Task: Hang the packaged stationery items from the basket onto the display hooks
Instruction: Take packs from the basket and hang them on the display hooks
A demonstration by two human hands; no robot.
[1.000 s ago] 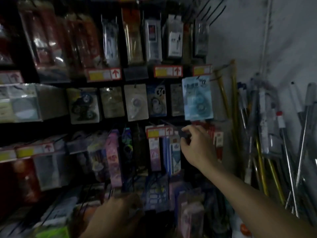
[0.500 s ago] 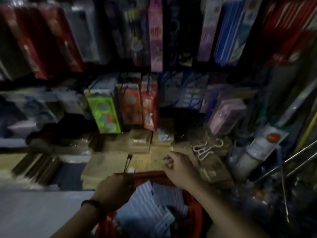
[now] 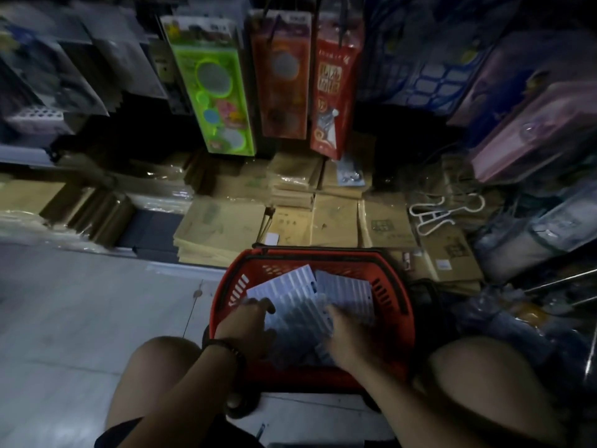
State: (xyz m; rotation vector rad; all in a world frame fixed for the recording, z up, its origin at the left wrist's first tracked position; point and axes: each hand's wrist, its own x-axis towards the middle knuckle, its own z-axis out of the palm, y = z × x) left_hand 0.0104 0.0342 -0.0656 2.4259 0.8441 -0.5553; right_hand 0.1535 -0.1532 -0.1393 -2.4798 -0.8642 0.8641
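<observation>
Reaching down between bare knees, the left hand (image 3: pixel 248 321) lies on the near left edge of the white striped stationery packs (image 3: pixel 347 292) heaped in a red shopping basket (image 3: pixel 398 305), probably sorting out the next one to hang. Just right of it, the right hand (image 3: pixel 352 336) covers the same heap. Blur hides whether either hand grips. A green hanging packet (image 3: pixel 213 82) shows the display well beyond both hands.

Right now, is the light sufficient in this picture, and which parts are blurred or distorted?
Head view: dim light, shelf gaps near black; left hand and right hand over the white packets in the red basket are motion-blurred; the wide lens tilts the green pack outward.
</observation>
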